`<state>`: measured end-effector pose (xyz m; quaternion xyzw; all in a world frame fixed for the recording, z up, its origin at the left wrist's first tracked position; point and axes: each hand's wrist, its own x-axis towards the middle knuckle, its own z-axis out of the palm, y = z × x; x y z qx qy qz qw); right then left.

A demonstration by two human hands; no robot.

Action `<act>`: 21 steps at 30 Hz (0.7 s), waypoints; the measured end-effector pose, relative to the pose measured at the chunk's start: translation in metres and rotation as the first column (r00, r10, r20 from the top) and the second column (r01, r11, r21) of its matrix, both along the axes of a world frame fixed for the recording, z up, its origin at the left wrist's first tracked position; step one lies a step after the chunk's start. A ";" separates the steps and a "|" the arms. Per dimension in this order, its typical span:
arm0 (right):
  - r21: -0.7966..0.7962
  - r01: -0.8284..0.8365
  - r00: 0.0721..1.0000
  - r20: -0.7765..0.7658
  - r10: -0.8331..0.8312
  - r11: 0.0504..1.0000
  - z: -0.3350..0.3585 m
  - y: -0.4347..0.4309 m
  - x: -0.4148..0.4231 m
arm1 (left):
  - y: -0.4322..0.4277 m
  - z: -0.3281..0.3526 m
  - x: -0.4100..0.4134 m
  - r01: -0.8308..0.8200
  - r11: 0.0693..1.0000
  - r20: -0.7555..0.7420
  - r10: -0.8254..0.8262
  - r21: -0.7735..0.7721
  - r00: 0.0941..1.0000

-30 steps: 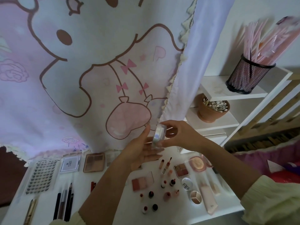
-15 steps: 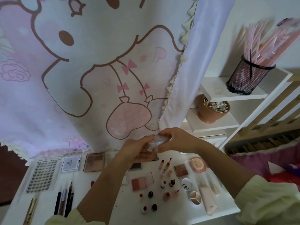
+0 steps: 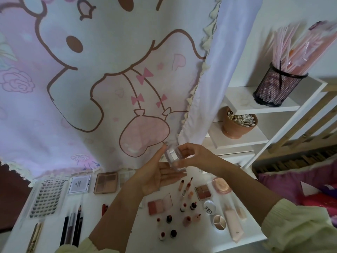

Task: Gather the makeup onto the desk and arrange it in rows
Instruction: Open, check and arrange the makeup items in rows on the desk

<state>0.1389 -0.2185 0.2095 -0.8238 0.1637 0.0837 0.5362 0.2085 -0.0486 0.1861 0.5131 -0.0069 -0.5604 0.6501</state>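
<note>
Jar (image 3: 172, 157), round and clear, gripped by right hand (image 3: 194, 156).

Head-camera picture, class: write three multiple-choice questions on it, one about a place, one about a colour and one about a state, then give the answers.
1. Where does the pot of cotton swabs stand?
A) on the floor B) on a white shelf C) in a hand
2. What colour is the mesh cup?
A) white B) green C) black
3. How is the small jar placed?
A) held in the right hand above the desk B) lying flat among the pencils C) standing beside the mesh cup

Answers: 1 B, the pot sits on the shelf below the mesh cup's. 2 C, its wire wall is black. 3 A, the right hand's fingers curl round the jar, while the left hand is open, palm up.
</note>
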 end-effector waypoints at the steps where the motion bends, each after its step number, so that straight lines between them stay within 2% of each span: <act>1: 0.007 -0.012 1.000 -0.005 0.012 1.000 -0.001 0.001 -0.001 | -0.001 0.001 -0.001 -0.025 0.999 -0.030 0.024 -0.034 0.999; 3: 0.012 -0.024 0.999 -0.022 0.024 1.000 -0.001 0.003 -0.001 | -0.002 0.002 -0.003 -0.082 0.995 -0.072 0.077 -0.065 0.994; 6: -0.027 -0.027 0.999 -0.027 0.026 0.999 0.001 0.003 0.000 | -0.004 0.001 -0.006 -0.119 0.992 -0.046 0.118 -0.033 0.992; 11: -0.111 -0.081 0.995 0.054 0.088 0.990 0.004 0.001 -0.004 | -0.006 -0.004 -0.007 -0.132 0.991 0.010 0.132 -0.016 0.991; 15: -0.201 -0.154 0.981 0.088 0.174 0.967 0.009 0.000 -0.002 | -0.006 -0.008 -0.006 -0.141 0.990 -0.013 0.141 -0.017 0.990; 17: -0.207 -0.181 0.981 0.037 0.192 0.962 0.012 0.000 -0.001 | -0.007 -0.008 -0.006 -0.143 0.989 -0.013 0.143 -0.018 0.990; 21: -0.305 -0.107 0.994 -0.050 0.096 0.946 0.013 0.002 0.005 | -0.009 -0.006 -0.006 -0.144 0.989 0.003 0.144 -0.017 0.990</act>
